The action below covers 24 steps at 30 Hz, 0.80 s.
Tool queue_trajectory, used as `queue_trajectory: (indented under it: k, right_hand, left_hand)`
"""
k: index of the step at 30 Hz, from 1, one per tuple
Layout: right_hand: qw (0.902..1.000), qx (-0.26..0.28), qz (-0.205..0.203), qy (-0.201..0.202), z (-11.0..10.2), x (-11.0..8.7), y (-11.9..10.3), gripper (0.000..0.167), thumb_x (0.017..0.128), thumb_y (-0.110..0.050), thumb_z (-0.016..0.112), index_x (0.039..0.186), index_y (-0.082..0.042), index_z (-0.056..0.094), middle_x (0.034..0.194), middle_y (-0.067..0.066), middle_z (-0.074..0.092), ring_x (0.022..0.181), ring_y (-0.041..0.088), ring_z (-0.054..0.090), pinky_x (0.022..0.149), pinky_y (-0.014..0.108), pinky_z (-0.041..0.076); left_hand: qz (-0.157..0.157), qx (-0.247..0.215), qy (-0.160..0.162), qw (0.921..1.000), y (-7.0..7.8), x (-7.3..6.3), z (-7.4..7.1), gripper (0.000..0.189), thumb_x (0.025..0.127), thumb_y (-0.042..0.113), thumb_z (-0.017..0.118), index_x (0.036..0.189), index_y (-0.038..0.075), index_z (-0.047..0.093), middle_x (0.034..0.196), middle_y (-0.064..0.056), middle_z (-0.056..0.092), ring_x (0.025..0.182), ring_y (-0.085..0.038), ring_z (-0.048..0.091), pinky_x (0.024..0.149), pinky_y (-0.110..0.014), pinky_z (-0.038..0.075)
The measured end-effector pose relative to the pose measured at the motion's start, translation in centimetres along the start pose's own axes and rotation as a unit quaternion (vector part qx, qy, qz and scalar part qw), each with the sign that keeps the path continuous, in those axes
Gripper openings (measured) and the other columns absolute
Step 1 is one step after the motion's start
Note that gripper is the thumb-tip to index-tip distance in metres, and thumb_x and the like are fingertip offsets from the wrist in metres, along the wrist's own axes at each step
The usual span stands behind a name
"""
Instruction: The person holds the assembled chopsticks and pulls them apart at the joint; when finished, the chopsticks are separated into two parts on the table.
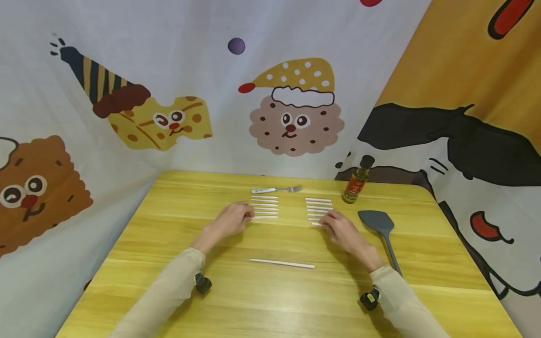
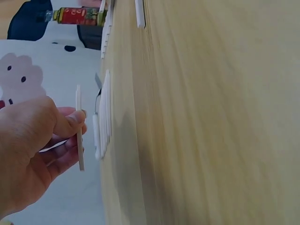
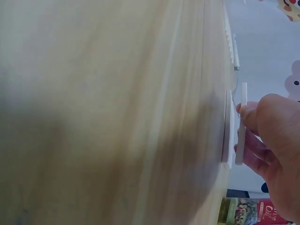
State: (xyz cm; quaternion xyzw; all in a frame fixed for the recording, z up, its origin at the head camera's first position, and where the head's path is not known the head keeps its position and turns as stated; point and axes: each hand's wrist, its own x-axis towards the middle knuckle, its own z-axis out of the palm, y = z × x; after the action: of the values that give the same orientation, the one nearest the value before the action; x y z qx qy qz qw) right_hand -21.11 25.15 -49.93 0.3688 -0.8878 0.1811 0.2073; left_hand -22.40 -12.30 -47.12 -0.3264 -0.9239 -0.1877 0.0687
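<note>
Between thumb and fingers, my left hand (image 1: 236, 218) pinches a short white stick (image 2: 81, 161), raised off the table in the left wrist view. It is by the near end of the left row of short white sticks (image 1: 264, 205), which lie parallel. At the near end of a matching right row of sticks (image 1: 319, 203), my right hand (image 1: 341, 231) pinches another short white stick (image 3: 241, 152) by its middle. Its fingers hide part of that row in the head view. One longer, slim white stick (image 1: 282, 263) lies crosswise in front, between the forearms.
A fork (image 1: 276, 189) with a white handle lies behind the left row. Beyond the right row stands a dark-capped oil bottle (image 1: 355, 184). A grey spatula (image 1: 382, 223) rests right of my right hand. A printed cloth (image 1: 203, 61) hangs behind the wooden table (image 1: 177, 188).
</note>
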Motion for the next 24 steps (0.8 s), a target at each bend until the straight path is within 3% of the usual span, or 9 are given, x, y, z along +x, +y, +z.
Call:
queue_trajectory:
  k: [4,11,24]
  right_hand:
    - [0.9999,0.011,0.004,-0.006,0.3,0.2,0.0,0.013,0.088,0.005,0.072,0.096,-0.004,0.074,0.094,0.007,0.068,0.087,0.023,0.066,0.076,0.04,0.06]
    - [0.9999,-0.001,-0.002,-0.01,1.0,0.3,-0.1,0.01,0.088,0.0,0.075,0.096,-0.006,0.075,0.092,0.005,0.068,0.087,0.023,0.066,0.077,0.039,0.059]
    - [0.9998,-0.001,0.01,-0.017,1.2,0.3,0.4,0.013,0.085,0.003,0.076,0.092,-0.007,0.074,0.092,0.004,0.071,0.087,0.023,0.068,0.078,0.038,0.061]
  left_hand:
    - [0.0,-0.013,-0.017,0.9998,0.2,1.1,0.9,0.014,0.087,-0.007,0.067,0.091,0.006,0.072,0.087,-0.002,0.067,0.079,-0.014,0.059,0.069,-0.028,0.054]
    - [0.012,-0.03,-0.019,0.9993,1.1,2.4,2.2,0.018,0.082,-0.011,0.067,0.091,0.004,0.071,0.085,-0.004,0.068,0.078,-0.016,0.06,0.071,-0.028,0.055]
    - [-0.017,-0.056,-0.042,0.9974,1.9,2.9,3.1,0.026,0.074,-0.014,0.063,0.091,0.004,0.071,0.088,-0.003,0.063,0.082,-0.016,0.06,0.076,-0.027,0.057]
